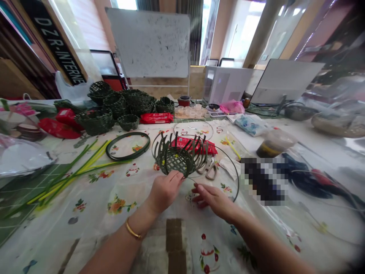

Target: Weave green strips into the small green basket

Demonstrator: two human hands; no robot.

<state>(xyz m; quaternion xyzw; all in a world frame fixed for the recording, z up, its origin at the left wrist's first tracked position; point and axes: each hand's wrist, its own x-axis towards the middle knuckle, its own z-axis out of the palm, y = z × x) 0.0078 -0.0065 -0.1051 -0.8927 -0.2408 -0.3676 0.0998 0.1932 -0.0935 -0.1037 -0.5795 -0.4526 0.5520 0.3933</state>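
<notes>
A half-woven dark green basket (177, 156) with loose upright strips is tilted above the table's middle. My left hand (165, 190) pinches its lower rim, fingers closed on it. My right hand (212, 198) lies just right of it, fingers closed around a thin dark wire (231, 167) that curves up and round to the right. Scissors (210, 167) lie beside the basket.
Long green and yellow strips (71, 167) fan out at the left beside a dark hoop (127, 146). Several finished green baskets (116, 106) and red packets (156, 118) sit at the back. A whiteboard (151, 42), a laptop (285, 82) and bags crowd the far side and right.
</notes>
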